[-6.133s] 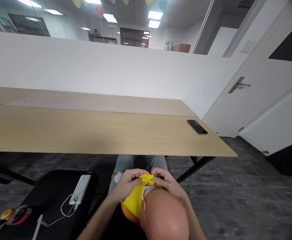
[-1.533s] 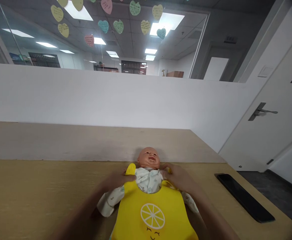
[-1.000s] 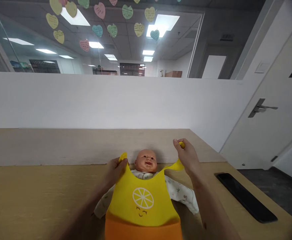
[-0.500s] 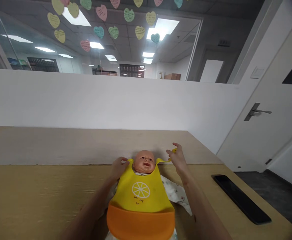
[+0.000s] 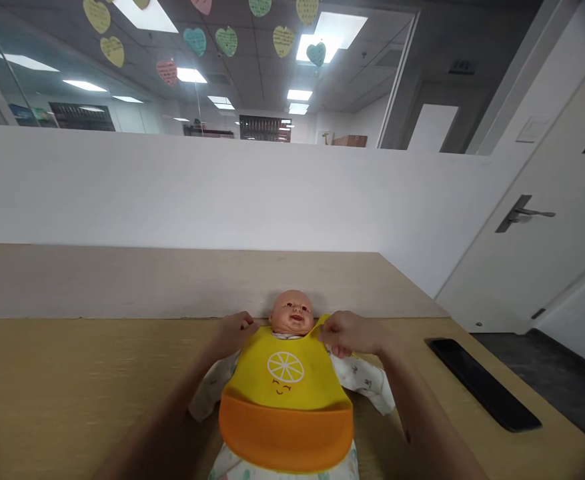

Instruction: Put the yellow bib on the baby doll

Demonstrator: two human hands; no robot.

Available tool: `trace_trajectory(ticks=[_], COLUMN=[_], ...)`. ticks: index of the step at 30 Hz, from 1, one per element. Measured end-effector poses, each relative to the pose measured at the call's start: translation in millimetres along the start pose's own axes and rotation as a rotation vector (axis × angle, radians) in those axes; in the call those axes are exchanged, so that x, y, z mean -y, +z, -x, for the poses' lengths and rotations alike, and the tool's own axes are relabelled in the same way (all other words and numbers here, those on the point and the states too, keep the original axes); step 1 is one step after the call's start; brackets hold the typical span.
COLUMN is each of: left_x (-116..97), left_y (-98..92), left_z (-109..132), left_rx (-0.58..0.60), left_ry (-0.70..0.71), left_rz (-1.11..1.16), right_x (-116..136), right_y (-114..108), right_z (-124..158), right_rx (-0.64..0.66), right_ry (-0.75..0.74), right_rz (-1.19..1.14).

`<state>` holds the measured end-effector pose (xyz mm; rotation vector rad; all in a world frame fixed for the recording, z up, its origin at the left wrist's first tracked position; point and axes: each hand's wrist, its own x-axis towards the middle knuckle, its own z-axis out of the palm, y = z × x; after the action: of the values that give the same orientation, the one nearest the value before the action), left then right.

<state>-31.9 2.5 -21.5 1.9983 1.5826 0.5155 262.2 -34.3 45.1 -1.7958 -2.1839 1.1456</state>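
Note:
A baby doll [image 5: 293, 312] in white printed clothes lies on its back on the wooden table [image 5: 72, 380], head pointing away from me. A yellow bib [image 5: 285, 373] with an orange pocket and a lemon face covers its chest. My left hand [image 5: 231, 331] pinches the bib's strap at the doll's left shoulder side of the view. My right hand [image 5: 349, 333] is closed on the other strap beside the doll's neck. Both strap ends are hidden under my fingers.
A black phone [image 5: 482, 383] lies on the table at the right, near its edge. A white partition wall [image 5: 172, 193] rises behind the table, with glass above. A white door with a handle [image 5: 522, 213] stands at the right.
The doll moved from my lap onto the table. My right hand came down from holding the strap up and now rests at the doll's neck; the bib lies flat.

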Motion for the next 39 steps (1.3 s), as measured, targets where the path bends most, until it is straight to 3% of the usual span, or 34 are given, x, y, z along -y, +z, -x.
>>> trace_trajectory(ticks=[2, 5, 14, 21, 24, 29, 35, 39], left_x=[-2, -8, -11, -10, -11, -18, -25, -18], left_y=[-4.8, -10.1, -12.0, -13.0, -12.0, -14.3, -17.0, -8.3], left_z=[6, 12, 13, 7, 8, 14, 17, 12], left_rx=[0.064, 0.119, 0.023, -0.015, 0.008, 0.055, 0.088, 0.032], left_ry=[-0.007, -0.004, 0.044, 0.094, 0.087, 0.056, 0.018, 0.034], left_rz=[0.033, 0.09, 0.107, 0.182, 0.23, 0.392, 0.458, 0.365], right_x=[-3, -10, -14, -18, -14, -9, -19, -20], right_y=[6, 12, 15, 21, 20, 13, 5, 8], right_z=[-5, -17, -25, -28, -24, -19, -20, -24], right_rx=[0.037, -0.021, 0.018, -0.137, -0.19, -0.279, -0.294, -0.316], right_ry=[0.038, 0.057, -0.075, -0.11, -0.052, 0.094, 0.064, 0.091], right_rz=[-0.012, 0.001, -0.236, -0.591, -0.673, -0.504, -0.331, -0.167])
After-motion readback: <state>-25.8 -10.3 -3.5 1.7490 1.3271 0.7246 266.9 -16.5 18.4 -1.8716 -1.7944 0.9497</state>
